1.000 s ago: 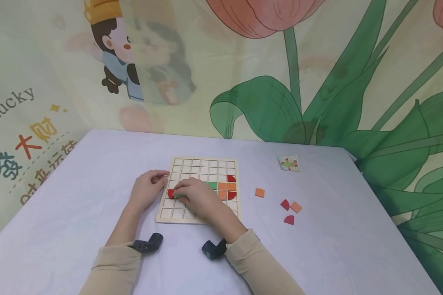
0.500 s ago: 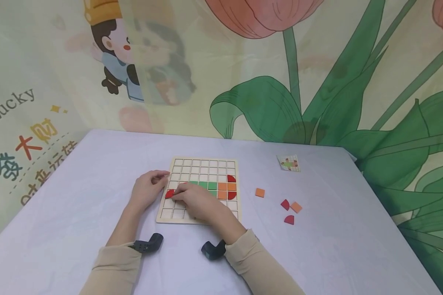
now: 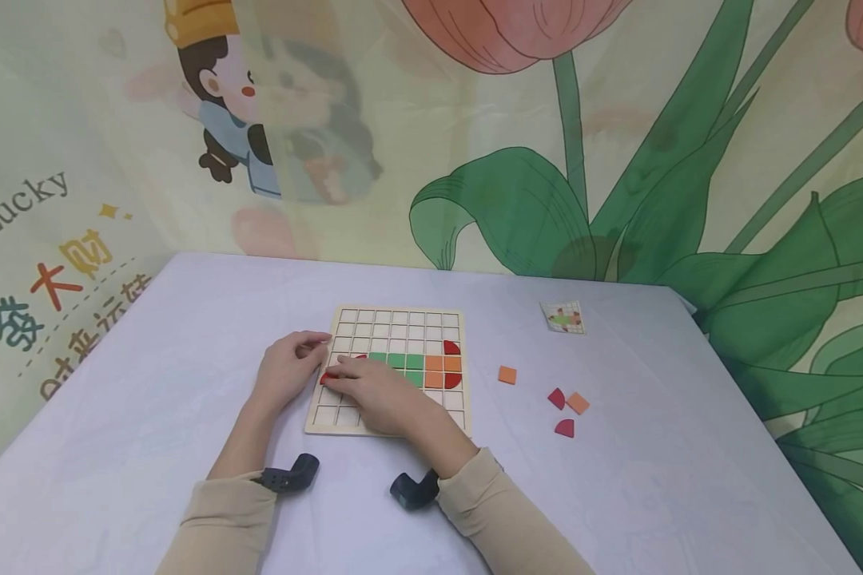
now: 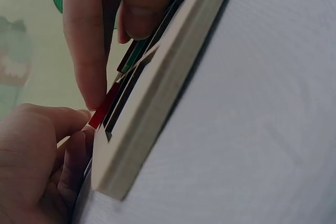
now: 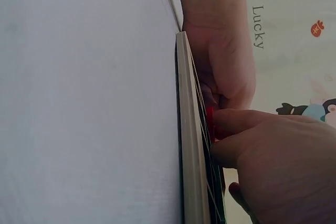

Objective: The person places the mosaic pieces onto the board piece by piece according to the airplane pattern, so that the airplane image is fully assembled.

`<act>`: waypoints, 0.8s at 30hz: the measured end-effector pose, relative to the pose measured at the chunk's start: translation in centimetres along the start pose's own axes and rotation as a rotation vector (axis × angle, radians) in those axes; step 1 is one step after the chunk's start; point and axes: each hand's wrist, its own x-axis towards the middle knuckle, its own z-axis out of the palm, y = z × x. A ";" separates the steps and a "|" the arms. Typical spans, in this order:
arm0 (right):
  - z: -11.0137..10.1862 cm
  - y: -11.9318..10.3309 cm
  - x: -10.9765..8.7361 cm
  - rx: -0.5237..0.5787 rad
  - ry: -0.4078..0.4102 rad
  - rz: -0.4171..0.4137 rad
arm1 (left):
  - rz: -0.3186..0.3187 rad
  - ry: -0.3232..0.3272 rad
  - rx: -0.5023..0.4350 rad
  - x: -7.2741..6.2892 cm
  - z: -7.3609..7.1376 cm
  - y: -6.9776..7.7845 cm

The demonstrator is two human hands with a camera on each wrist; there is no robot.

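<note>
A wooden grid board (image 3: 381, 318) lies on the white tabletop, with green, orange and red pieces set in its middle rows. My left hand (image 3: 288, 363) steadies the board's left edge, its curled fingertips against that edge. Over the left part of the board, my right hand (image 3: 388, 395) reaches in with fairly straight fingers. One fingertip presses a red quarter-round piece (image 4: 105, 106) at the left edge of the grid. That piece appears slightly raised in the left wrist view. Cells beneath my right hand are hidden.
To the right of the board lie two orange squares (image 3: 507, 374) and two red quarter-round pieces (image 3: 564, 428). Farther back is a small printed pattern card (image 3: 564, 318). A printed curtain (image 3: 331, 231) hangs behind the table.
My right hand has shifted slightly left, and its fingers have spread from a pinch to pressing the red piece. More green pieces show than a second ago. My left hand stays put.
</note>
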 end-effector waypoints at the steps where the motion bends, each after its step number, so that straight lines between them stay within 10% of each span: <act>1: 0.0 0.0 0.0 -0.001 0.004 0.004 | 0.000 0.000 0.001 0.0 0.0 0.0; 14: 0.0 0.1 0.1 -0.002 0.108 0.043 | -0.005 0.000 0.006 0.0 0.2 0.1; 24: -0.5 -0.1 0.0 -0.015 0.030 0.137 | -0.009 0.002 0.002 0.1 0.3 -0.1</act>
